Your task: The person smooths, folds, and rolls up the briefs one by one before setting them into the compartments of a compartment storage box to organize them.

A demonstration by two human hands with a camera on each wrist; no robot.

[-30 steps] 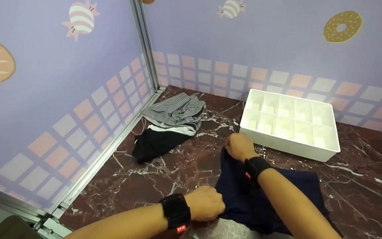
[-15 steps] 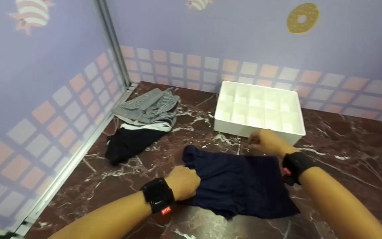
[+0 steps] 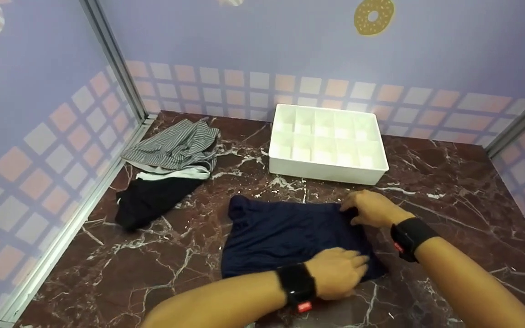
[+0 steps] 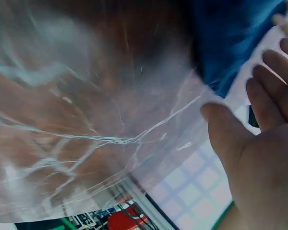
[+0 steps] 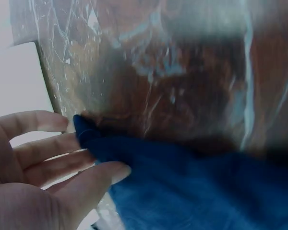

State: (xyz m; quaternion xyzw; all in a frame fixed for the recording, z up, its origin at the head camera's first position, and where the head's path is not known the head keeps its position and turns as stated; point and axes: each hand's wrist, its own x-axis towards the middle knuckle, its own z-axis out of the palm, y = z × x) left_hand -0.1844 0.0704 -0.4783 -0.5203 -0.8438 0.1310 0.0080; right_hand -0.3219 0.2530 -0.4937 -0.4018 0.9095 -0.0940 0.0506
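A navy blue garment, soft and shaped like short underpants, lies spread on the marbled table with a bunched corner at its upper left. My left hand is over its lower right part, fingers extended; in the left wrist view that hand has its thumb apart from the fingers, close to a blue corner. My right hand is at the upper right corner. The right wrist view shows the right thumb over the garment and the fingers beside its edge, loosely bent.
Behind the garment stands a white box divided into several compartments. At the left lie a grey striped garment and a black one with a white band. Patterned walls close off the table's back and sides.
The garment has gone from being gripped at its left side by both hands to lying flatter. The left hand has released it and moved right; the right hand has moved to its upper right corner.
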